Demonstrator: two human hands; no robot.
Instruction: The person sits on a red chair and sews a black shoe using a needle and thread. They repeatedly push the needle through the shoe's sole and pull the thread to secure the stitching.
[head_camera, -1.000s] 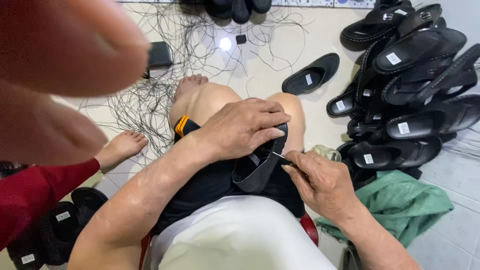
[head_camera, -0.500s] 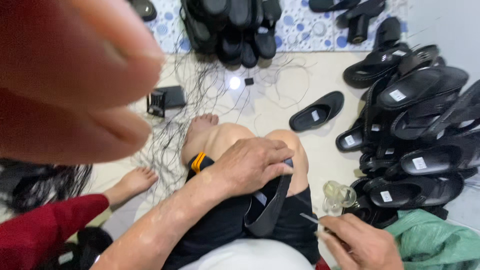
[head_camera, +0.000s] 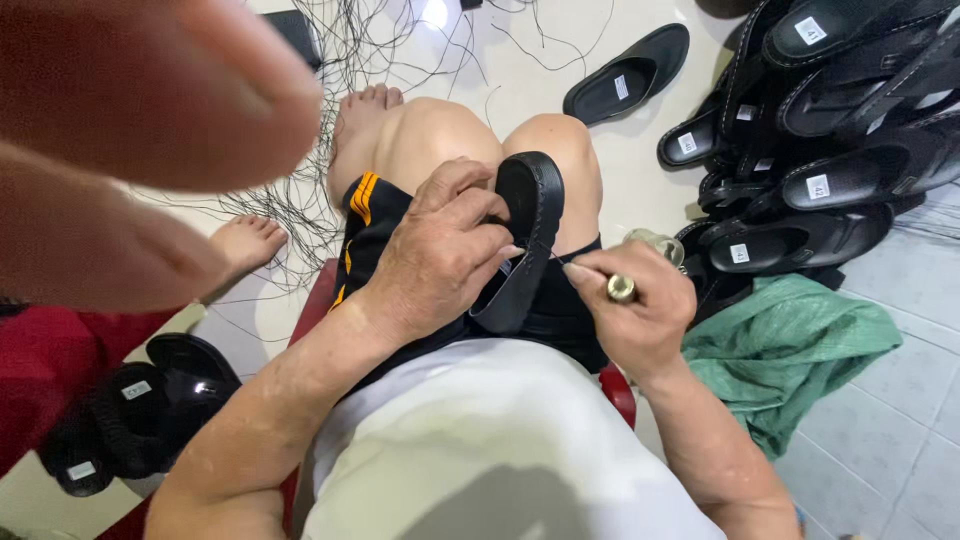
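We have a black sandal (head_camera: 520, 240) on our lap, its toe resting up against our right knee and its heel down toward our waist. Our left hand (head_camera: 440, 255) is clenched around it from the left side, fingers wrapped over its edge to pin it steady on the black shorts (head_camera: 375, 215). Our right hand (head_camera: 630, 300) is closed on a small metal tool (head_camera: 622, 289), pinched between thumb and fingers, its thin tip pointing at the sandal's side just beside our left fingertips; a fine thread seems to run from there, though it is too thin for us to be sure. We judge the work on this sandal to be in the middle, not finished. Loose black threads (head_camera: 330, 60) lie scattered on the floor beyond our feet. A heap of black sandals (head_camera: 820, 130) sits at the right edge of the floor, above a green cloth (head_camera: 790, 345); whether those are done we cannot tell
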